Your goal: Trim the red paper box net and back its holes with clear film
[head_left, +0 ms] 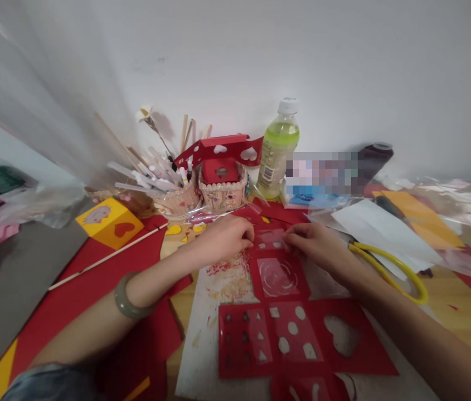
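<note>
A cross-shaped red paper cut-out (260,289) lies before me, with triangles, dots, a heart and ring shapes cut in its panels. Shiny clear film seems to cover some panels. My left hand (233,236), with a green bangle on its wrist, is closed in a pinch at the left edge of the far panel. Across from it, my right hand (308,239) pinches at that panel's right edge. Whether the fingertips grip paper or film is hard to see. Under the cut-out is a stained white board (202,345).
Scissors with yellow handles (411,278) lie beside my right forearm. Behind stand a green drink bottle (279,147), a decorated basket (224,195) and a cup of pens (176,197). A yellow paper box (110,223) and wooden stick (107,256) rest on red sheets (135,284) at left.
</note>
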A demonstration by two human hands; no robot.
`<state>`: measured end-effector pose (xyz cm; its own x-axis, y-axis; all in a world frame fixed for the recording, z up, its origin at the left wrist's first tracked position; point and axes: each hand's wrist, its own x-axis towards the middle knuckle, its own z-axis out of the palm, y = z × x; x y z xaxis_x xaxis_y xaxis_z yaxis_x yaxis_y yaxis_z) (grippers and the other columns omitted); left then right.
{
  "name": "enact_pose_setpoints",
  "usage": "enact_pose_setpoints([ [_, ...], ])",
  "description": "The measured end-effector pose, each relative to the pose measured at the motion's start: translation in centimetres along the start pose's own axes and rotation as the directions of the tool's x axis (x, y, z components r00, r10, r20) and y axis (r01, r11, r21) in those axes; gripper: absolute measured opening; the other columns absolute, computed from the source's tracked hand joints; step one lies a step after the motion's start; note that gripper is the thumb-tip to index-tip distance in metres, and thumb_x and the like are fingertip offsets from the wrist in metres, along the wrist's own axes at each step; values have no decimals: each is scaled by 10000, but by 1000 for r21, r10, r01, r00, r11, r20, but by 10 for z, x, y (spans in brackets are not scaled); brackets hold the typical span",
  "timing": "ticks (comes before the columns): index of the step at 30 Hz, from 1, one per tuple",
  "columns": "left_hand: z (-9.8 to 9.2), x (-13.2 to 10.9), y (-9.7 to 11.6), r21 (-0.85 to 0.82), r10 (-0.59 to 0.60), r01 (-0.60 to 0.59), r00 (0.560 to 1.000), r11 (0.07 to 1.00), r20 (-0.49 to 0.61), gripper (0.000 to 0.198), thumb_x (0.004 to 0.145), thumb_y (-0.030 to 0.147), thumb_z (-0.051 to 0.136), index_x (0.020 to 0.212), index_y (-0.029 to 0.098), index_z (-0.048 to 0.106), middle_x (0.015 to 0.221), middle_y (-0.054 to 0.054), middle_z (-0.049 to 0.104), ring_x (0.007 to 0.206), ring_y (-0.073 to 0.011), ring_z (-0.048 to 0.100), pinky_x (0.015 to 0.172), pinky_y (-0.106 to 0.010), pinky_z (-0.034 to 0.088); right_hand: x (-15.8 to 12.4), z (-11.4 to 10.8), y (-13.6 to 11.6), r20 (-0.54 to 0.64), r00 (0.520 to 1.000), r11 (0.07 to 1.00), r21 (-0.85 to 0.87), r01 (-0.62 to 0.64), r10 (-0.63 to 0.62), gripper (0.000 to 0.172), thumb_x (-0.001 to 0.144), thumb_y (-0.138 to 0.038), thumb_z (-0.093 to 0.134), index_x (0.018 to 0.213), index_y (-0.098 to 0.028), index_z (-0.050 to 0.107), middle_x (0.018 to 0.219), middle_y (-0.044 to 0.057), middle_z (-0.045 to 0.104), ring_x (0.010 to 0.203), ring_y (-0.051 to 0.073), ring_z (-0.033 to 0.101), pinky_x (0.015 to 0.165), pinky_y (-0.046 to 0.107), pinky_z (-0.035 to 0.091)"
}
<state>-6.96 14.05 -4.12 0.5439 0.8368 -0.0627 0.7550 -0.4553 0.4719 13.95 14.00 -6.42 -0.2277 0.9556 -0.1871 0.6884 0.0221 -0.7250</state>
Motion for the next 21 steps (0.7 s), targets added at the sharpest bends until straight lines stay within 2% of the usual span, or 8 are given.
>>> enact_pose_setpoints([
  [5,2,1,-1,26,19,-19,1000,999,-8,143,768,137,542,758,165,683,793,-38,679,758,-187,602,691,-286,413,-2,0,-3,5,1000,998,-59,-16,16,246,750,-292,440,608,-173,601,601,20,646,551,143,567,527,243,378],
  [13,4,1,-2,42,42,-41,999,998,-33,138,779,145,536,763,160,672,788,-47,678,754,-196,602,675,-293,407,-2,2,-9,-63,998,974,-223,-24,10,225,746,-253,466,573,-188,594,562,6,618,540,144,542,523,253,318],
  [21,6,2,-4,30,58,-56,997,998,-44,169,777,119,505,794,158,668,823,-48,683,775,-191,605,689,-296,412,0,3,-11,-88,996,964,-263,-40,17,192,734,-223,496,586,-193,614,540,-6,613,530,141,552,523,243,335],
])
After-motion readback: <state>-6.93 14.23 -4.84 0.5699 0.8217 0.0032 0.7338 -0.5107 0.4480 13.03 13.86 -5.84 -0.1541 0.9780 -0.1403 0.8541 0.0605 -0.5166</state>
